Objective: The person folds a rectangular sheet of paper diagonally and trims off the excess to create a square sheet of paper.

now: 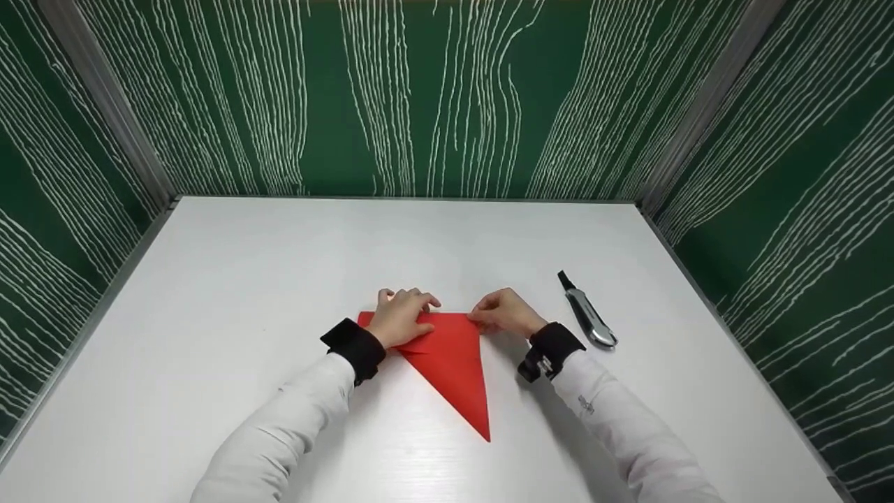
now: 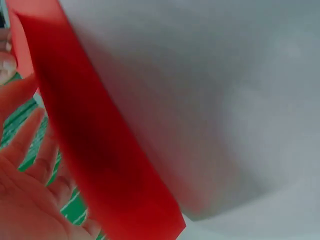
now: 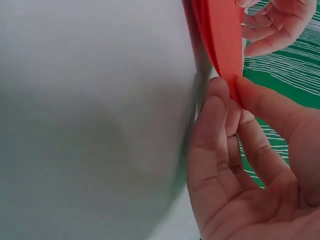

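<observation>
A red sheet of paper (image 1: 454, 370), folded into a pointed shape, lies on the white table with its long tip toward the person. My right hand (image 1: 508, 312) pinches its upper right corner; in the right wrist view, thumb and fingers (image 3: 218, 90) close on the layered red paper (image 3: 227, 45). Over the upper left part spreads my left hand (image 1: 401, 318), its fingers reaching past the top edge. The left wrist view has the left hand (image 2: 30, 195) with fingers extended and the thumb against the folded red paper (image 2: 95, 130). Part of the paper's left side is hidden beneath that hand.
A grey and black utility knife (image 1: 589, 312) lies on the table to the right of the right hand. Green panels with white wavy lines (image 1: 447, 105) enclose the white table (image 1: 244, 265) at the back and both sides.
</observation>
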A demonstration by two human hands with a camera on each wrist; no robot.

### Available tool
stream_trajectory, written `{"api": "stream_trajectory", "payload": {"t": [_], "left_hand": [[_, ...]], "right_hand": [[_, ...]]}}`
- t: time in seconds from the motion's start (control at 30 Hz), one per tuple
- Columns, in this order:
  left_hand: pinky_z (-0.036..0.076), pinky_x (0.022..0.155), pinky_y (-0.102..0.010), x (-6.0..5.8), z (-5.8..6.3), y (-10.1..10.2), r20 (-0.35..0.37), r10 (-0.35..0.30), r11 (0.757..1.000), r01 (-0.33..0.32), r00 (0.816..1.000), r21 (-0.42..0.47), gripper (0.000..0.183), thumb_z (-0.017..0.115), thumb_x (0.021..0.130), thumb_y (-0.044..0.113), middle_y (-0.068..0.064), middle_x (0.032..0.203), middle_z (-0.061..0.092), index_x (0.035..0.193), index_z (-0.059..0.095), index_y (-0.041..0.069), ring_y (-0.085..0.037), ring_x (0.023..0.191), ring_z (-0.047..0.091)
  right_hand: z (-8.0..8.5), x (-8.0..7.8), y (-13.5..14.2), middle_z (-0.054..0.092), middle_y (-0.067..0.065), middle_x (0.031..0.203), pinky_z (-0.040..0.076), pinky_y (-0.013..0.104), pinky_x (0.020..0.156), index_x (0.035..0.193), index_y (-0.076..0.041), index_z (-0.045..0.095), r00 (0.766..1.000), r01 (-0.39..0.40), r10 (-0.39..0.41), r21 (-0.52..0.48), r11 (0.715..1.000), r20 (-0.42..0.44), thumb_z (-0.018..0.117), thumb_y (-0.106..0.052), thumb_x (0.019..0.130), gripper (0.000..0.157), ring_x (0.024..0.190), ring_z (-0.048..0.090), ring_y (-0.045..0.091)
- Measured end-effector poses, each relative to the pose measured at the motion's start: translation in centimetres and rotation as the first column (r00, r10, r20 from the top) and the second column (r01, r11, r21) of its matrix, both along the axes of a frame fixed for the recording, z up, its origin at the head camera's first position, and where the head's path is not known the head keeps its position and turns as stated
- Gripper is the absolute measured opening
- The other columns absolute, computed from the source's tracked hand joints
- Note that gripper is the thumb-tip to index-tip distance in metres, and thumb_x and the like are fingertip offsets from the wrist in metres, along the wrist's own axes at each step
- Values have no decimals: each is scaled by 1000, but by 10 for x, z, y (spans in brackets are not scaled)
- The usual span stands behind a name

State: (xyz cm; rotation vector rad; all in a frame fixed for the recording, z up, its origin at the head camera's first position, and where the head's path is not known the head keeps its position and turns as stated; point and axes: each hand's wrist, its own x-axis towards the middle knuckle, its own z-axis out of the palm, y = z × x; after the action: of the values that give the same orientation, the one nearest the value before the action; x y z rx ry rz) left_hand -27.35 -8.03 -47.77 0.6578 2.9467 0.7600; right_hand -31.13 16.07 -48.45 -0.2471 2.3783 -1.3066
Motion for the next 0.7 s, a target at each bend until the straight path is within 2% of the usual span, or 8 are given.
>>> {"api": "stream_trajectory", "payload": {"t": [0.13, 0.27, 0.43, 0.6, 0.7], "left_hand": [[33, 111, -62, 8, -5, 5, -89, -6, 990, -7, 996, -139, 37, 71, 97, 24, -14, 124, 67, 132, 67, 11, -36, 119, 61], [36, 113, -61, 17, -11, 8, -146, -2, 959, -39, 989, -281, 41, 64, 101, 29, -12, 140, 62, 140, 63, 16, -33, 128, 57], [29, 120, -65, 26, -12, 11, -82, 7, 933, -36, 997, -359, 50, 55, 105, 32, -14, 158, 49, 152, 51, 15, -36, 143, 47], [24, 124, -65, 30, -12, 13, -18, 24, 927, -29, 1000, -374, 53, 49, 107, 34, -13, 164, 41, 156, 44, 15, -35, 150, 39], [22, 125, -65, 32, -12, 13, 4, 30, 924, -26, 1000, -381, 54, 48, 107, 36, -12, 166, 39, 157, 42, 16, -34, 152, 37]], "right_hand": [[-1, 1, -2, 70, -2, 76, 57, 18, 63, 100, 7, 74, 999, 27, -27, 5, 1000, -23, 72, -9, 94, 17, 65, 66, 4], [0, 1, -5, 70, -1, 74, 56, 17, 61, 98, 8, 74, 998, 56, -56, 0, 998, -36, 72, -8, 94, 17, 62, 65, 3], [0, 3, -8, 73, 5, 77, 55, 18, 59, 96, 6, 75, 993, 82, -77, 50, 995, -89, 73, -9, 93, 16, 61, 64, 4], [-2, 4, -14, 71, 6, 75, 53, 17, 56, 89, 4, 74, 983, 100, -80, 114, 989, -166, 75, -8, 91, 12, 59, 60, 5], [-4, 8, -18, 69, 8, 75, 50, 19, 55, 87, 1, 73, 966, 102, -54, 178, 979, -252, 75, -7, 91, 10, 59, 59, 9]]}}
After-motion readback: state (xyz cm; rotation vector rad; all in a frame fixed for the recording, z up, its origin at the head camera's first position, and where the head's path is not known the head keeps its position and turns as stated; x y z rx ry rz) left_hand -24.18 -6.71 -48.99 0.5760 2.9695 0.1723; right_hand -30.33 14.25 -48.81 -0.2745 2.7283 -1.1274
